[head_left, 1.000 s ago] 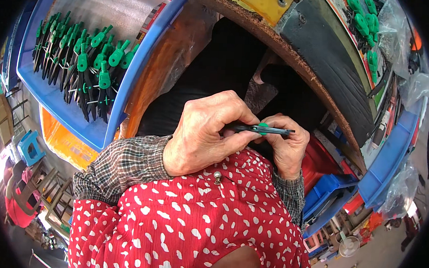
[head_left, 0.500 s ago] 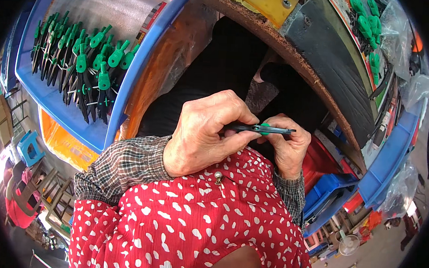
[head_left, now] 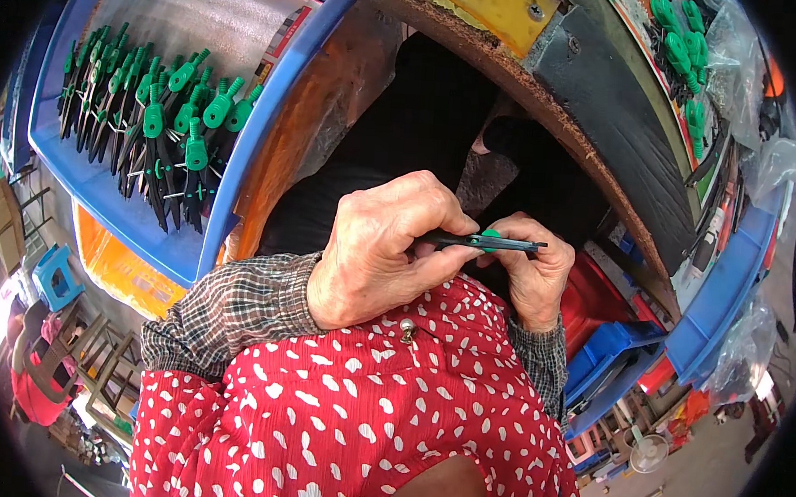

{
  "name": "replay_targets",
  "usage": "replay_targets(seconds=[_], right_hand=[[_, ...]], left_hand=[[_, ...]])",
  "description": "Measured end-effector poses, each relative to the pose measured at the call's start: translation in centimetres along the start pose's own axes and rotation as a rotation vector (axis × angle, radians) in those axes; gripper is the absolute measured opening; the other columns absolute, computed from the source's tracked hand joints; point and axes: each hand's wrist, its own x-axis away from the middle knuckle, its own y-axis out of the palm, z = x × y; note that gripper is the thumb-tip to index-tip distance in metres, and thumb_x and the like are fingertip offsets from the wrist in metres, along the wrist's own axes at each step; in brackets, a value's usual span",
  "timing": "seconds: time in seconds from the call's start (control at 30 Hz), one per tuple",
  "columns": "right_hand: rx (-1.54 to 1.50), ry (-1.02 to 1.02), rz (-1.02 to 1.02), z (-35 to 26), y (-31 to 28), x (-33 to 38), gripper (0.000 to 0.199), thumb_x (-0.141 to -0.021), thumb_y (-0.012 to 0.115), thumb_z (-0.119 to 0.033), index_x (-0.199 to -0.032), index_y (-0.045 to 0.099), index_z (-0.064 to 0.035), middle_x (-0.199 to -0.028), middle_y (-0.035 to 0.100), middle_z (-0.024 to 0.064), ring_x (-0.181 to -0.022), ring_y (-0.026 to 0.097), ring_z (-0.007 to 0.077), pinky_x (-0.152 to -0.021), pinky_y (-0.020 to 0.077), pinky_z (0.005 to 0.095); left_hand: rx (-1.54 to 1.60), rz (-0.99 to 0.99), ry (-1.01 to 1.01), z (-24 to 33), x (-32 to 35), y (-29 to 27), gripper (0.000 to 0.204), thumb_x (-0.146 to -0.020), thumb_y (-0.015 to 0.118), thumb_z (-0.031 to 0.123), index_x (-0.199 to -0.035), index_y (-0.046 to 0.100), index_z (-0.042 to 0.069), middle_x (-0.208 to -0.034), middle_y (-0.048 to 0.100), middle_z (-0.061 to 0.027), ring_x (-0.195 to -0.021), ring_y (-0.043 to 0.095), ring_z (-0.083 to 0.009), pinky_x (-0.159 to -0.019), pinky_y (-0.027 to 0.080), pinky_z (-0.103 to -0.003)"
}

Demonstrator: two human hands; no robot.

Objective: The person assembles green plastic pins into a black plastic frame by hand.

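Note:
Between my two hands, above my lap, is a drawing compass (head_left: 499,243) with black legs and a green part, seen edge-on. My left hand (head_left: 375,247) pinches one end of it between thumb and forefinger. On the other end are the closed fingers of my right hand (head_left: 534,266), partly hidden behind it. The compass lies nearly level, and its left end is covered by my left fingers. At the upper left, a heap of similar compasses (head_left: 157,123), with ridged green heads and black legs, lies in a blue bin (head_left: 265,120).
A wooden bench edge (head_left: 592,155) curves past beyond my hands. On the bench at the upper right are loose green compass heads (head_left: 681,49) and clear plastic bags (head_left: 736,64). Orange crates (head_left: 122,270) stand under the blue bin. More blue bins (head_left: 719,301) sit at right.
The compass has tilted slightly between my fingers and shows a thinner edge. Both hands keep nearly the same place and grip.

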Motion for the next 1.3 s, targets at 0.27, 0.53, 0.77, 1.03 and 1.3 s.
replay_targets(seconds=[0.27,0.53,0.77,1.03,1.3], right_hand=[[0.017,-0.017,-0.025,0.2,-0.1,0.1,0.019,-0.086,0.067,-0.013,-0.097,0.065,0.0032,-0.082,0.064,0.0091,-0.068,0.062,0.0113,-0.059,0.0503,0.0220],[-0.017,0.016,0.052,0.3,-0.3,0.0,0.020,-0.084,0.070,-0.012,-0.094,0.065,0.0048,-0.083,0.064,0.0096,-0.067,0.062,0.0125,-0.059,0.0510,0.0228],[-0.028,-0.009,0.029,0.9,-0.5,-0.1,0.018,-0.085,0.069,-0.011,-0.092,0.066,0.0051,-0.081,0.064,0.0093,-0.067,0.062,0.0126,-0.059,0.0508,0.0228],[-0.023,-0.025,0.024,1.1,-0.5,-0.1,0.022,-0.086,0.069,-0.015,-0.093,0.066,0.0053,-0.081,0.064,0.0090,-0.067,0.061,0.0121,-0.059,0.0505,0.0230],[0.015,-0.029,0.024,1.2,-0.6,-0.4,0.023,-0.087,0.068,-0.017,-0.091,0.066,0.0057,-0.079,0.063,0.0087,-0.065,0.060,0.0117,-0.057,0.0491,0.0229]], left_hand=[[-0.003,0.006,0.029,-0.1,0.0,0.1,0.021,-0.068,0.079,0.002,-0.084,0.065,0.001,-0.078,0.063,-0.0082,-0.065,0.062,-0.0138,-0.054,0.047,-0.023],[-0.002,0.002,0.010,-0.2,-0.1,0.0,0.021,-0.068,0.079,0.003,-0.084,0.065,0.001,-0.077,0.063,-0.0079,-0.065,0.062,-0.0139,-0.054,0.047,-0.024],[-0.011,0.004,0.047,-0.5,-0.2,0.0,0.021,-0.068,0.079,0.003,-0.084,0.065,0.001,-0.076,0.063,-0.0078,-0.065,0.062,-0.0144,-0.054,0.047,-0.024],[0.006,0.004,0.016,-0.4,-0.2,-0.2,0.021,-0.068,0.078,0.002,-0.084,0.065,0.001,-0.076,0.063,-0.0075,-0.064,0.061,-0.0137,-0.053,0.046,-0.024],[0.017,-0.001,-0.005,-0.6,-0.3,-0.2,0.020,-0.068,0.077,0.001,-0.083,0.065,0.001,-0.076,0.062,-0.0073,-0.062,0.059,-0.0124,-0.052,0.045,-0.023]])
